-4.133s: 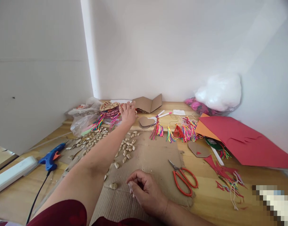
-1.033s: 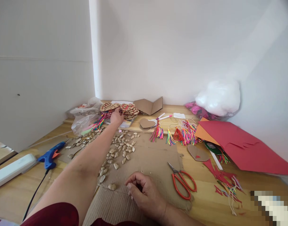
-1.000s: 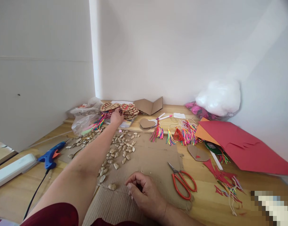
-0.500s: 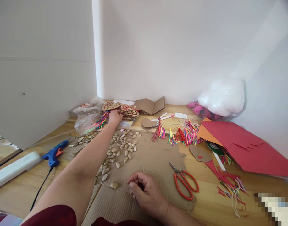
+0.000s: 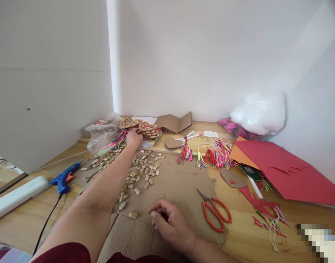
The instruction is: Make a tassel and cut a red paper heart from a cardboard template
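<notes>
My left hand (image 5: 134,138) reaches to the back of the table, its fingers closed on the edge of a peanut-covered ornament (image 5: 149,130) with red trim. A second peanut-covered ornament (image 5: 130,123) lies just left of it, with colourful tassels (image 5: 118,140) hanging in front. The hand partly hides where the two pieces meet. Resting on the cardboard sheet (image 5: 181,179), my right hand (image 5: 170,223) has its fingers curled in, with nothing visible in them. Loose peanuts (image 5: 145,166) are scattered between the hands. Red-handled scissors (image 5: 215,212) lie open to the right.
A blue glue gun (image 5: 63,178) and white power strip (image 5: 19,195) lie at left. Cardboard hearts (image 5: 172,143), yarn tassels (image 5: 221,153) and markers (image 5: 193,136) are at the back. Red paper (image 5: 290,170), paper scraps (image 5: 262,208) and a white plastic bag (image 5: 258,113) occupy the right.
The right-hand peanut ornament has tilted and shifted slightly left under my left hand, showing more of its red trim. My right hand has stayed in place.
</notes>
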Action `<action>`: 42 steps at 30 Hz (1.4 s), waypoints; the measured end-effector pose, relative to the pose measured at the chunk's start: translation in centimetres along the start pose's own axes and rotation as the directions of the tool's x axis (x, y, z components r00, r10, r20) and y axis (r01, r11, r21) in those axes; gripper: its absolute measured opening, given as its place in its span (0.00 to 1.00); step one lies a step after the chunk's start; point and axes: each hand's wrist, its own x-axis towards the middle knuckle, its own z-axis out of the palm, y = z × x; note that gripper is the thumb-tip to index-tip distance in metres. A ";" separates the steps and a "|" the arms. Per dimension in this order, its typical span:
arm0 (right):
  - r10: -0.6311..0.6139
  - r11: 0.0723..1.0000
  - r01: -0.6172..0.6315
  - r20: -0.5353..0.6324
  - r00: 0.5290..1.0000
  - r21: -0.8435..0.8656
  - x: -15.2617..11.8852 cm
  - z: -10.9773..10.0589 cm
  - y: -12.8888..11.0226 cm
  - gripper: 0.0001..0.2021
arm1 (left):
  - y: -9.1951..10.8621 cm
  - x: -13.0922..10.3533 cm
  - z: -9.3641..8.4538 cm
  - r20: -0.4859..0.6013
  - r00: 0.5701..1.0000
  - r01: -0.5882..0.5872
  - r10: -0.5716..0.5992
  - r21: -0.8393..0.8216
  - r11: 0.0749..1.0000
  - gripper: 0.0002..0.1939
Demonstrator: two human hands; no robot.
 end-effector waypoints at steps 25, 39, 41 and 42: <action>-0.005 1.000 0.005 0.005 1.000 0.014 0.1 0.0 0.7 0.06 | 1.9 -1.7 -0.5 0.058 0.998 -0.007 0.007 -0.003 1.000 0.36; -0.023 1.000 0.023 -0.011 1.000 -0.009 0.1 0.0 0.5 0.07 | 3.6 -1.3 0.6 0.049 0.999 0.015 -0.015 -0.011 1.000 0.39; -0.023 1.000 0.023 -0.011 1.000 -0.011 0.2 0.0 0.5 0.07 | 3.3 -1.1 0.4 0.056 0.998 -0.006 0.008 -0.025 1.000 0.40; -0.025 1.000 0.025 -0.011 1.000 -0.013 0.2 0.0 0.5 0.07 | 3.2 -0.9 0.3 0.058 0.998 -0.020 0.022 -0.034 0.999 0.41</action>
